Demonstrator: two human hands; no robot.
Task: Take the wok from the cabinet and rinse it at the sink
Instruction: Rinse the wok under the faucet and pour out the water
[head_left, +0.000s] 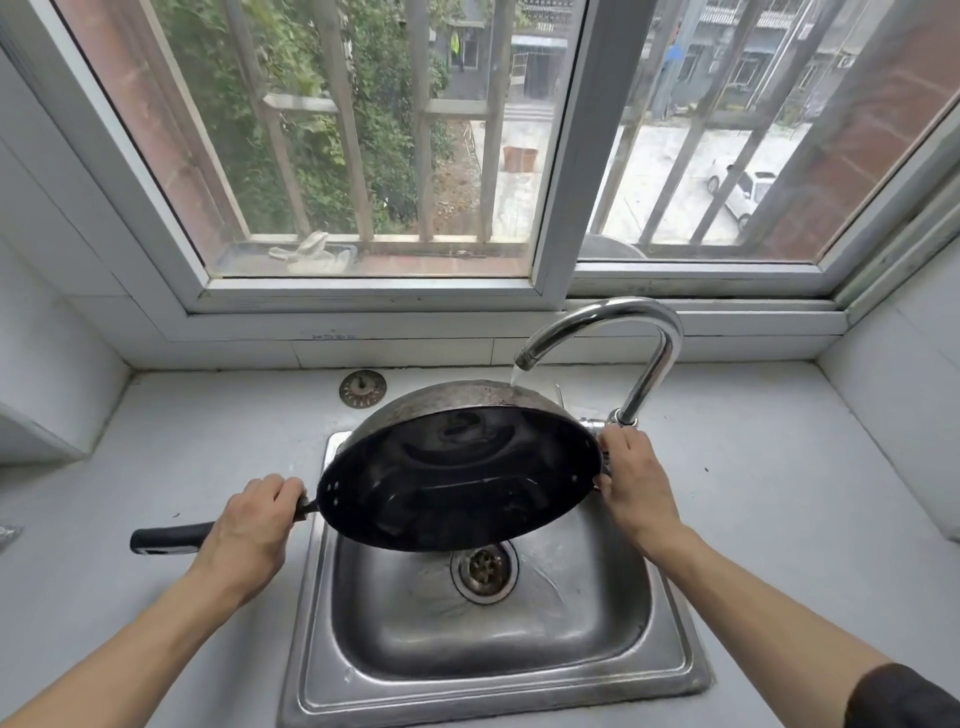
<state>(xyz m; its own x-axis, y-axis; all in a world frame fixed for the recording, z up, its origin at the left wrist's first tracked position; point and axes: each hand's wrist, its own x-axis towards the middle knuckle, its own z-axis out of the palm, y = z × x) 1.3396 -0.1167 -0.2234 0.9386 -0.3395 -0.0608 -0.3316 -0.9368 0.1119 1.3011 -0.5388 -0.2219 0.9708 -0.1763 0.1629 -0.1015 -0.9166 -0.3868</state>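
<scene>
I hold the wok (460, 475) over the sink (670, 660), tilted so its dark interior faces me and its underside faces the window. My left hand (249, 525) is wrapped around the handle (169, 539) close to the bowl; my right hand (631, 480) has its fingers curled over the opposite rim, where a small side grip may sit, though I cannot tell. Water runs from the faucet (613, 332) and strikes the upper outer wall of the wok. Risk one: the stream is hitting a curved surface near the rim, so it can deflect backward onto the countertop (779, 467) or toward the window sill. Risk two: a wet rim under my right fingers can slip, and the wok would drop onto the drain (484, 571). Risk three: raising the far rim brings it against the spout, which is just above it. Clearance is tight at the rear and right, near the faucet base. Open room lies toward me and downward into the basin. The long handle overhangs the left counter, well apart from the loose strainer (362, 388).
</scene>
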